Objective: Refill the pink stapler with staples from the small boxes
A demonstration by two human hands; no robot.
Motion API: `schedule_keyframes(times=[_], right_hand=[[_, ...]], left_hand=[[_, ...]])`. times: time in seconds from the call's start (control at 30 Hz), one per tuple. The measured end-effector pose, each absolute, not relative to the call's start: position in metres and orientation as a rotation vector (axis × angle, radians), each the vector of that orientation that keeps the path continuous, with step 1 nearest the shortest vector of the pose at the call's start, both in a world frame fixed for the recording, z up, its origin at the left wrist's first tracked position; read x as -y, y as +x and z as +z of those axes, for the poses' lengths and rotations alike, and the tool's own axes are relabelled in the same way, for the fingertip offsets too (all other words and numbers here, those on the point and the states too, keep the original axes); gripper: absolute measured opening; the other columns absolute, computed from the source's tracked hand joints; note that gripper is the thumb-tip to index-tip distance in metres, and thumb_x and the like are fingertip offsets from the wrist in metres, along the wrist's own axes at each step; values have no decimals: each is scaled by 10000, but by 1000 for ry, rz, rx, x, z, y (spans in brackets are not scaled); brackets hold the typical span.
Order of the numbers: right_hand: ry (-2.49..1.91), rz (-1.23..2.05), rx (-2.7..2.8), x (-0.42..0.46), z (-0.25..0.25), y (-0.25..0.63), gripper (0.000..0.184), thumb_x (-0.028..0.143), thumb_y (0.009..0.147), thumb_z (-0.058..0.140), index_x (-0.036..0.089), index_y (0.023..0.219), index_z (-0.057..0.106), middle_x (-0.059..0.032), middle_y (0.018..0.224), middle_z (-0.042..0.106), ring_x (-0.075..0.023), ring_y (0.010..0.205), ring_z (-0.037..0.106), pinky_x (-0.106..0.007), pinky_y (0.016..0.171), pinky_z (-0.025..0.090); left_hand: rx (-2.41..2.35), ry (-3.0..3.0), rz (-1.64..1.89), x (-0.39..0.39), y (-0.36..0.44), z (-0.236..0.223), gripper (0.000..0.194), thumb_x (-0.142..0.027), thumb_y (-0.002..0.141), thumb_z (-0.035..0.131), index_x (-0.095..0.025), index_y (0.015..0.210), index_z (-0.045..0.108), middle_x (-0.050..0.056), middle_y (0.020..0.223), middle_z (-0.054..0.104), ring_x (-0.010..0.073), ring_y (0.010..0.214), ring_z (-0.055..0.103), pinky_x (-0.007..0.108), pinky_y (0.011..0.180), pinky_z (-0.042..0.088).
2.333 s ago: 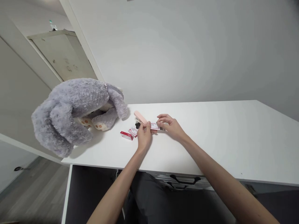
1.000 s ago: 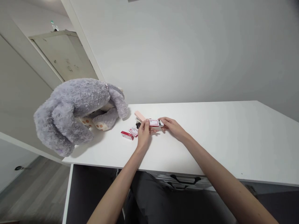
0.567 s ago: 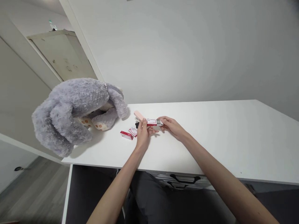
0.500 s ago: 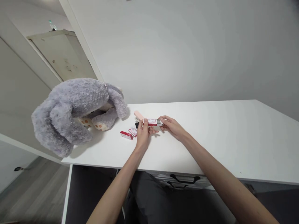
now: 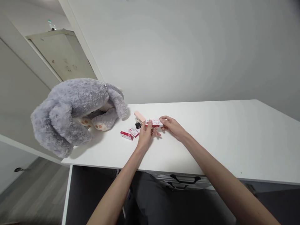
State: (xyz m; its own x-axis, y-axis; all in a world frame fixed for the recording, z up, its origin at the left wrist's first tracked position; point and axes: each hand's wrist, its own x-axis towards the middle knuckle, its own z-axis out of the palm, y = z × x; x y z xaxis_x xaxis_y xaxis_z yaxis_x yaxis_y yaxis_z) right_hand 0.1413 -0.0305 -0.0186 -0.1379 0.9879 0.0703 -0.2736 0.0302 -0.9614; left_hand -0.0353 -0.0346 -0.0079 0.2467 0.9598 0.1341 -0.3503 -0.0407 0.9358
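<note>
Your left hand (image 5: 145,134) pinches the red-and-white box (image 5: 155,122) above the worktop (image 5: 211,134), nearer its left edge. Your right hand (image 5: 172,126) pinches the box's end flap (image 5: 161,124). Squeezing too hard might crumple it.

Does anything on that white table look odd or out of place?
The plush toy does: it slumps folded over at the left end of the table, dwarfing the red-and-white box in the left hand. A tiny speck near the front edge stands out too.
</note>
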Motion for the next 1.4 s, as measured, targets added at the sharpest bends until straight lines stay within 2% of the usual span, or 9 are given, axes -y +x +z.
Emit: schedule_keyframes(times=[0.37, 0.77, 0.97, 1.13, 1.23, 1.3, 1.4], right_hand=[[-868, 1400, 1157, 32, -16, 142, 451, 581, 835, 848, 220, 1041, 673, 7, 810, 689, -130, 671, 550, -304, 721, 475], [-778, 1473, 1271, 35, -17, 141, 521, 547, 814, 885, 241, 1172, 663, 31, 761, 676, -115, 594, 522, -260, 586, 414], [-833, 1393, 1269, 35, -19, 133, 505, 584, 832, 849, 243, 1159, 669, 37, 742, 675, -119, 601, 538, -267, 616, 445], [-826, 1384, 1263, 36, -19, 131, 522, 589, 842, 836, 241, 1200, 682, 29, 744, 670, -139, 629, 569, -291, 639, 486], [-770, 1427, 1285, 38, -16, 133, 559, 525, 844, 853, 264, 1306, 677, 8, 882, 674, -140, 663, 596, -312, 647, 541], [-761, 1430, 1303, 39, -13, 135, 634, 436, 797, 905, 317, 1369, 660, -31, 1138, 675, -144, 747, 637, -322, 663, 586], [-763, 1422, 1372, 40, -12, 137, 801, 341, 727, 951, 389, 1452, 613, -68, 1477, 563, -178, 900, 666, -369, 733, 647]], left_hand=[[-661, 1124, 1154, 33, -35, -11, 591, -704, 841, 776, -184, 1050, 587, -28, 799, 647, 73, 522, 596, 285, 611, 636], [-563, 919, 998, 35, -36, -8, 586, -676, 829, 812, -135, 978, 642, 2, 681, 659, 122, 542, 638, 281, 579, 632], [-520, 859, 939, 37, -35, -4, 536, -664, 908, 735, -135, 952, 658, 67, 770, 715, 179, 680, 728, 282, 607, 629], [-554, 838, 972, 37, -34, -3, 553, -684, 927, 697, -133, 960, 670, 67, 771, 707, 187, 719, 736, 272, 605, 616], [-596, 847, 1003, 35, -34, -5, 624, -757, 908, 659, -134, 908, 671, 46, 704, 671, 176, 660, 705, 278, 583, 613], [-627, 861, 1007, 34, -34, -6, 657, -798, 883, 651, -141, 871, 659, 29, 669, 654, 152, 576, 656, 283, 547, 604], [-655, 902, 987, 34, -34, -8, 675, -832, 850, 656, -157, 843, 637, 10, 626, 636, 134, 483, 593, 291, 489, 582]])
